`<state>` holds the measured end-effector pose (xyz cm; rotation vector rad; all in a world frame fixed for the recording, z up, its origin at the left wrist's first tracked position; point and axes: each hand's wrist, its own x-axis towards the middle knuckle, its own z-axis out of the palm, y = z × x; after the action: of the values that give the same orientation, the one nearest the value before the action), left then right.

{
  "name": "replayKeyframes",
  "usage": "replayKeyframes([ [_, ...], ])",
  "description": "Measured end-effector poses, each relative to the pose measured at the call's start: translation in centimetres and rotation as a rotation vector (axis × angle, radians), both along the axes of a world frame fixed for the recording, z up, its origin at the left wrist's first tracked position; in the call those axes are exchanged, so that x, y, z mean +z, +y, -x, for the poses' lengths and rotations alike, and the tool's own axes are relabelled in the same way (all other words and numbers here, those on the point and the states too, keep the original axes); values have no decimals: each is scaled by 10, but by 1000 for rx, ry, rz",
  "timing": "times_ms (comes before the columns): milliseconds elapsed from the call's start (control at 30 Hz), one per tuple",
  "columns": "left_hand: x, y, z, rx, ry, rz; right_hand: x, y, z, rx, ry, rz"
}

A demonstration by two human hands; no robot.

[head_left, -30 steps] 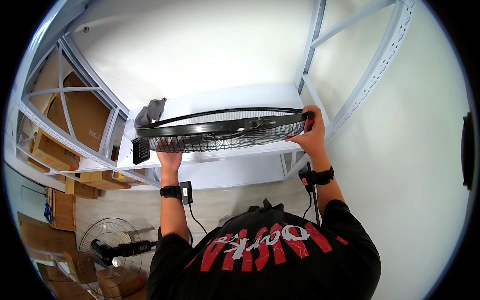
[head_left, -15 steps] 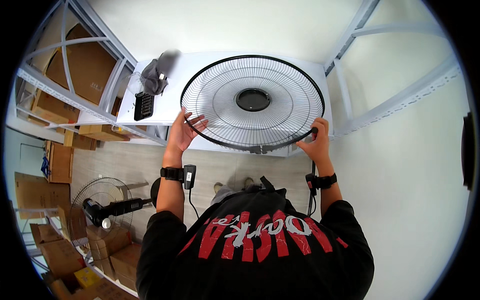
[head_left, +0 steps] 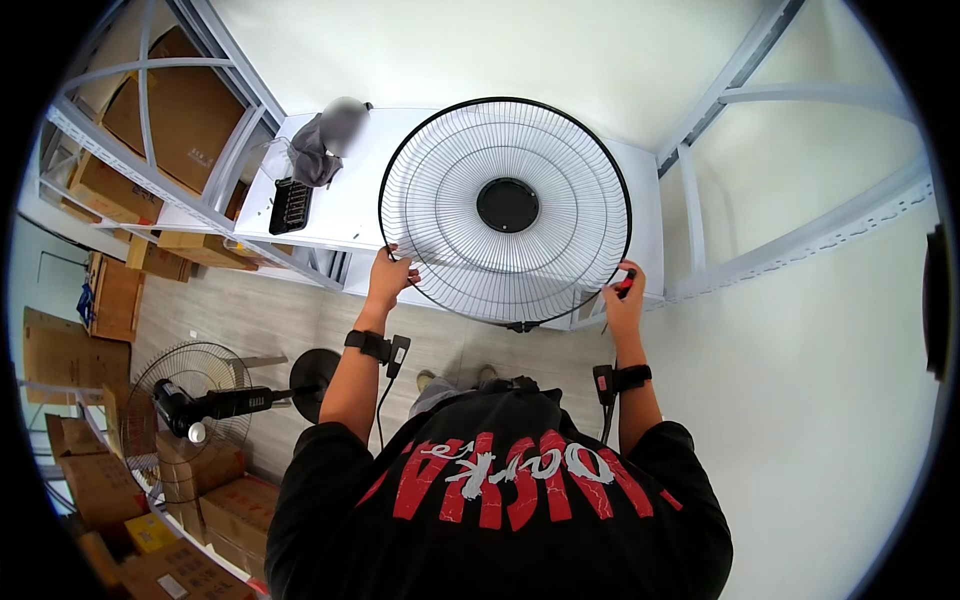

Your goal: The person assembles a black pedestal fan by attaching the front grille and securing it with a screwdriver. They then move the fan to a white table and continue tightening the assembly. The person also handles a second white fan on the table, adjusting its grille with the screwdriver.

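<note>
A round black wire fan guard (head_left: 450,215), with a solid black disc (head_left: 508,205) at its centre, spans the white table in front of me. My left hand (head_left: 390,278) is closed on its rim at the near left. At the near right, my right hand (head_left: 624,300) is closed around a small red and black handled tool (head_left: 626,284), with the fingers against or right beside the rim. Most of that tool is hidden by the fingers. A dark clip (head_left: 522,326) shows on the guard's near edge.
On the table's left lie a black tray of small tools (head_left: 290,206) and a grey cloth-like item (head_left: 314,155). A standing fan (head_left: 215,403) lies to my left, near cardboard boxes (head_left: 237,515). Metal shelf frames (head_left: 694,205) flank the table (head_left: 640,190).
The guard has turned to face me more squarely, and its left side has shifted right. My left hand has moved right and closed on the rim. In the right hand, red now shows.
</note>
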<state>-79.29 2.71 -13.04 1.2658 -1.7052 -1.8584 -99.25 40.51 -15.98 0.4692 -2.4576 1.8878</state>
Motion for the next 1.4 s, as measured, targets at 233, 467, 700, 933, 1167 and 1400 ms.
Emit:
replayKeyframes([
  [233, 33, -3, -2, -219, -237, 140, -9, -7, 20, -130, -324, -150],
  [467, 19, -11, 6, -273, -519, 423, -2, -15, 26, -152, -111, -555],
  [700, 23, -14, 10, -274, -577, 665, 20, -23, 25, -144, -67, -696],
  [933, 7, -27, 9, -227, -428, 609, 15, -24, 27, -113, -137, -516],
  [1167, 22, -16, -7, -194, -147, 80, 29, -9, 26, 88, -572, -10],
  [1400, 16, 16, -27, -305, -200, -125, 30, 1, 10, 85, -573, 54],
])
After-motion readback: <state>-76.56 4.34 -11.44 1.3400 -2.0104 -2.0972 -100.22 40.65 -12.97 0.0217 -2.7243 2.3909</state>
